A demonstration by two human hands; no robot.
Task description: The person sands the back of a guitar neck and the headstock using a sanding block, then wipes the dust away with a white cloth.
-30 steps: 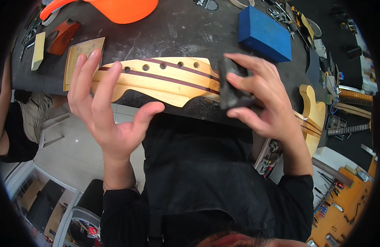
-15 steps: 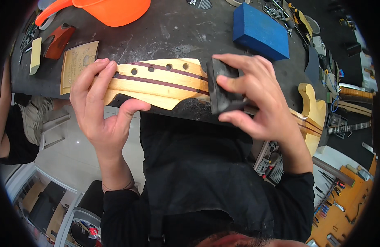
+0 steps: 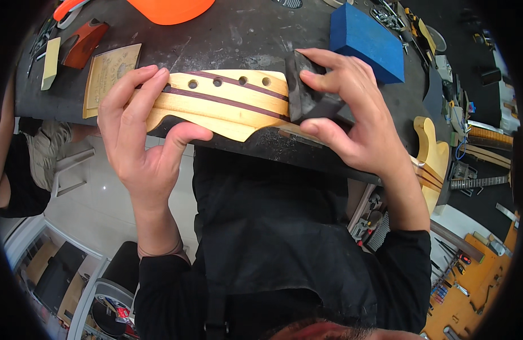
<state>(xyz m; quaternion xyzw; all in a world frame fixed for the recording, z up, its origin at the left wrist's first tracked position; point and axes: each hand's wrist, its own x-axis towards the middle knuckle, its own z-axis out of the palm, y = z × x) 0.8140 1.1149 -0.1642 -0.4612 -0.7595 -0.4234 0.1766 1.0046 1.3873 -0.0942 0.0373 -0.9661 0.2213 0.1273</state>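
A pale wooden guitar headstock (image 3: 230, 107), with dark stripes and several round peg holes, lies across the bench's front edge. My left hand (image 3: 142, 133) is closed round its left end, thumb on the near edge and fingers over the top. My right hand (image 3: 355, 110) grips a black sanding block (image 3: 300, 93), thumb and fingers at its ends. The block sits crosswise where the headstock meets the neck; its underside is hidden. Past my right wrist, the striped pale guitar body (image 3: 434, 156) shows at the bench's right end.
On the dark bench (image 3: 244, 34) stand a blue block (image 3: 366, 42) and an orange dipper (image 3: 173, 8). Sandpaper (image 3: 111, 71), a reddish-brown wooden tool (image 3: 87, 42) and a cream block (image 3: 50, 62) lie left. Loose tools (image 3: 389, 17) crowd the far right. A person's leg (image 3: 49, 150) shows at left.
The sanding block has slid toward the far edge of the wood with my right hand. My left hand keeps its hold on the headstock. The whole view has shifted slightly.
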